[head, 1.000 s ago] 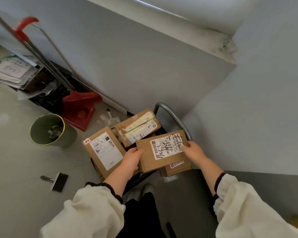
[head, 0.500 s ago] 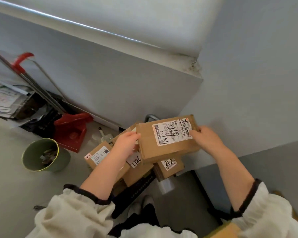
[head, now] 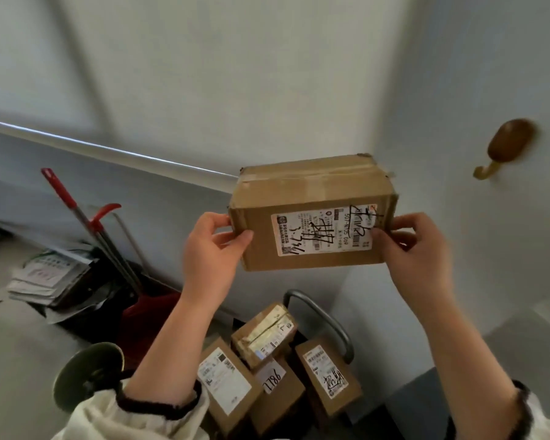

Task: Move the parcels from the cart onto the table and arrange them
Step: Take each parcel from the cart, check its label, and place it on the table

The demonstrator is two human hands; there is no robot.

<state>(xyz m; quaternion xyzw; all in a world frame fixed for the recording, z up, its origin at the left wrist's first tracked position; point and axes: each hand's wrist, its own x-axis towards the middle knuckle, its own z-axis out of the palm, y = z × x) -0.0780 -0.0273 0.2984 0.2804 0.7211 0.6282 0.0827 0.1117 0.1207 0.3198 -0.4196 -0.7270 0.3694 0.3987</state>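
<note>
Holding cardboard parcel [head: 302,192] up in mid-air at frame centre, label side facing camera, black scribble running across the label. Touching nothing but the two hands, hanging well above the cart [head: 331,322].

Sitting on the cart at 6 o'clock, four more parcels packed together: white-label box [head: 226,382] at left, tape-wrapped box [head: 264,335] lying on top toward the back, box marked 7786 [head: 277,395] in the middle, scribbled-label box [head: 327,373] at right, just beside the grey handle.

Clamping the held parcel at both ends: left hand [head: 208,249] at its 9 o'clock end, thumb on the front face; right hand [head: 419,249] at its 3 o'clock end, thumb pinching by the label edge.

Standing at 7 o'clock, green bin [head: 83,373], partly hidden by the left sleeve. Leaning on the wall at 8 o'clock, red dustpan [head: 150,312]. Lying at 9 o'clock, paper stack [head: 51,277]. Hanging at 2 o'clock, wooden wall hook [head: 505,147].
</note>
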